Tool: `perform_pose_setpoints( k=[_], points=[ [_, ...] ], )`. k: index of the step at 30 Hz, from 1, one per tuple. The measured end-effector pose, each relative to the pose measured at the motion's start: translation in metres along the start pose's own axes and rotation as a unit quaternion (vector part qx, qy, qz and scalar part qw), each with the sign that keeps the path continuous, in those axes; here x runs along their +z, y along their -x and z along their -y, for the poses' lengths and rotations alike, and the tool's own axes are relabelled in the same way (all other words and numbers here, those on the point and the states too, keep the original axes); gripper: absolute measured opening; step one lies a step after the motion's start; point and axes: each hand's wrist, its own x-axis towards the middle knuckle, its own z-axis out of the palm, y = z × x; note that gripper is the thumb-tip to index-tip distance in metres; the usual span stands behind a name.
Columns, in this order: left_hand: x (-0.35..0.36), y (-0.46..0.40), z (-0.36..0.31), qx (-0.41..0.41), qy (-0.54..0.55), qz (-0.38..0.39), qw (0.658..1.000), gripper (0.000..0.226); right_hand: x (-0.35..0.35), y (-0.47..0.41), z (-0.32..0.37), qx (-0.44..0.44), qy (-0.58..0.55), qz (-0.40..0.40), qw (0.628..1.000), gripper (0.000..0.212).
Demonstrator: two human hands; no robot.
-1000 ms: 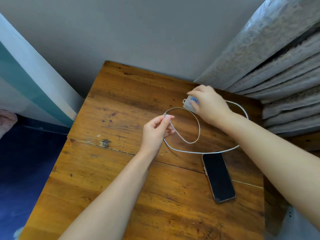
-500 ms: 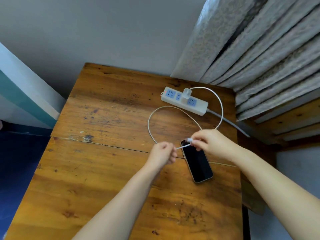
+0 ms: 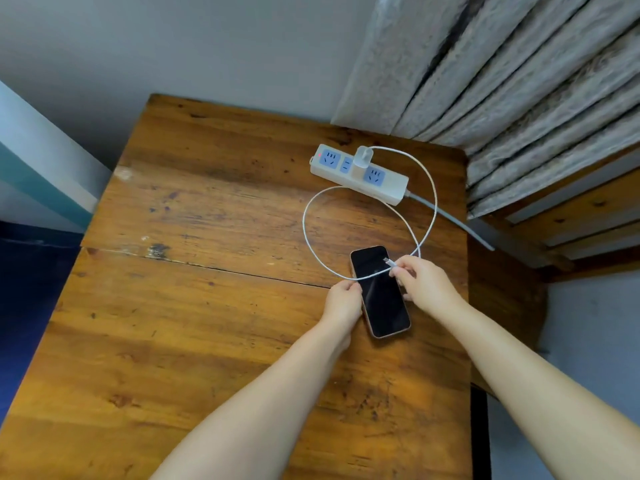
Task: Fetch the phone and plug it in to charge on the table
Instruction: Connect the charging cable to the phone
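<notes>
A black-screened phone lies face up on the wooden table, right of centre. A white charging cable loops from a white adapter plugged into a white power strip at the back. My right hand pinches the cable's plug end just above the phone's screen, the connector tip free. My left hand rests at the phone's left edge, pinching the cable a little further along.
Grey patterned curtains hang at the back right over a wooden frame. The power strip's grey cord runs off the table's right edge. A grey wall stands behind the table, and a dark blue floor lies to the left.
My right hand left the adapter in the power strip and came down to take the cable's plug end. Both hands moved the cable end across the phone's screen.
</notes>
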Motion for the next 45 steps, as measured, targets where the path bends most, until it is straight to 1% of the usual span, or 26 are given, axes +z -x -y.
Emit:
perform_pose_setpoints(
  k=[2,4,7,9,10,12,14,15,16,17,19,20,21,22,24,26,31,35,37,40,45],
  points=[
    [-0.008,-0.002,0.000,0.007,0.024,-0.006,1.000,0.023,0.002,0.000,0.006,0.008,-0.054,0.018,0.998,0.012],
    [-0.024,-0.003,-0.001,0.032,0.035,0.006,0.999,0.022,0.008,0.001,0.018,-0.003,-0.098,0.036,0.994,0.013],
    [-0.055,-0.003,-0.008,0.071,0.059,0.079,0.993,0.029,0.014,0.001,0.041,-0.015,-0.137,0.065,0.988,0.013],
    [-0.079,0.000,-0.017,0.068,0.083,0.116,0.987,0.034,0.013,-0.002,0.058,-0.039,-0.119,0.068,0.990,0.013],
    [-0.090,0.002,-0.022,0.065,0.064,0.116,0.989,0.036,0.011,-0.004,0.065,-0.059,-0.088,0.057,0.993,0.013],
    [-0.115,0.008,-0.032,0.067,0.012,0.081,0.994,0.035,0.007,-0.009,0.079,-0.101,0.000,0.031,0.994,0.015],
    [-0.140,0.013,-0.042,0.078,0.009,-0.003,0.997,0.032,0.003,-0.012,0.093,-0.130,0.073,0.031,0.988,0.017],
    [-0.154,0.015,-0.047,0.086,0.044,-0.063,0.993,0.031,0.005,-0.012,0.102,-0.150,0.083,0.051,0.984,0.018],
    [-0.166,0.016,-0.054,0.097,0.107,-0.114,0.983,0.030,0.007,-0.010,0.110,-0.173,0.075,0.084,0.978,0.020],
    [-0.176,0.018,-0.061,0.110,0.181,-0.148,0.966,0.030,0.011,-0.005,0.119,-0.193,0.048,0.130,0.971,0.023],
    [-0.193,0.022,-0.077,0.136,0.308,-0.167,0.927,0.031,0.023,0.007,0.135,-0.205,-0.023,0.242,0.948,0.028],
    [-0.198,0.024,-0.085,0.142,0.351,-0.158,0.912,0.031,0.030,0.013,0.140,-0.202,-0.044,0.286,0.936,0.030],
    [-0.203,0.027,-0.091,0.143,0.377,-0.143,0.904,0.029,0.039,0.018,0.146,-0.203,-0.047,0.312,0.927,0.031],
    [-0.203,0.030,-0.096,0.138,0.391,-0.124,0.901,0.024,0.046,0.023,0.150,-0.207,-0.044,0.322,0.923,0.031],
    [-0.199,0.035,-0.102,0.128,0.403,-0.089,0.902,0.019,0.058,0.030,0.157,-0.215,-0.051,0.322,0.921,0.029],
    [-0.192,0.037,-0.104,0.120,0.406,-0.067,0.903,0.018,0.065,0.033,0.162,-0.217,-0.072,0.320,0.920,0.027],
    [-0.185,0.038,-0.107,0.118,0.420,-0.027,0.899,0.026,0.064,0.035,0.166,-0.208,-0.096,0.333,0.914,0.025],
    [-0.185,0.036,-0.108,0.134,0.406,-0.011,0.904,0.024,0.060,0.036,0.167,-0.200,-0.091,0.343,0.913,0.036],
    [-0.185,0.035,-0.109,0.144,0.401,0.000,0.905,0.028,0.060,0.035,0.167,-0.186,-0.100,0.346,0.914,0.032],
    [-0.185,0.034,-0.110,0.162,0.372,0.011,0.914,0.025,0.063,0.033,0.165,-0.168,-0.123,0.347,0.915,0.026],
    [-0.184,0.032,-0.110,0.194,0.332,0.017,0.923,0.025,0.074,0.033,0.158,-0.162,-0.165,0.319,0.919,0.031]
  ],
)
